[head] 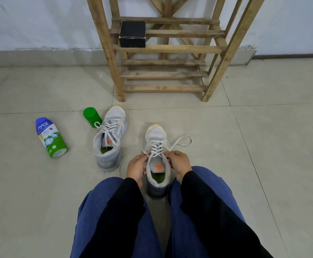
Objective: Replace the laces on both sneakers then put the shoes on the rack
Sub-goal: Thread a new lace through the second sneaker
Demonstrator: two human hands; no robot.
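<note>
A grey sneaker (156, 135) with an orange toe stands on the floor between my knees, toe pointing away. My left hand (137, 167) pinches its white lace at the left of the top eyelets. My right hand (179, 161) pinches the lace on the right side, and a loose loop of lace (183, 141) trails off to the right. A second grey sneaker (111, 138) stands to the left, laced, with one lace end lying on the floor beside its heel. The wooden slatted rack (165, 62) stands straight ahead against the wall.
A black box (132, 33) sits on a shelf of the rack. A green cap (92, 116) and a lying blue-and-green powder bottle (50, 137) are on the tiled floor to the left. My legs in blue trousers fill the foreground.
</note>
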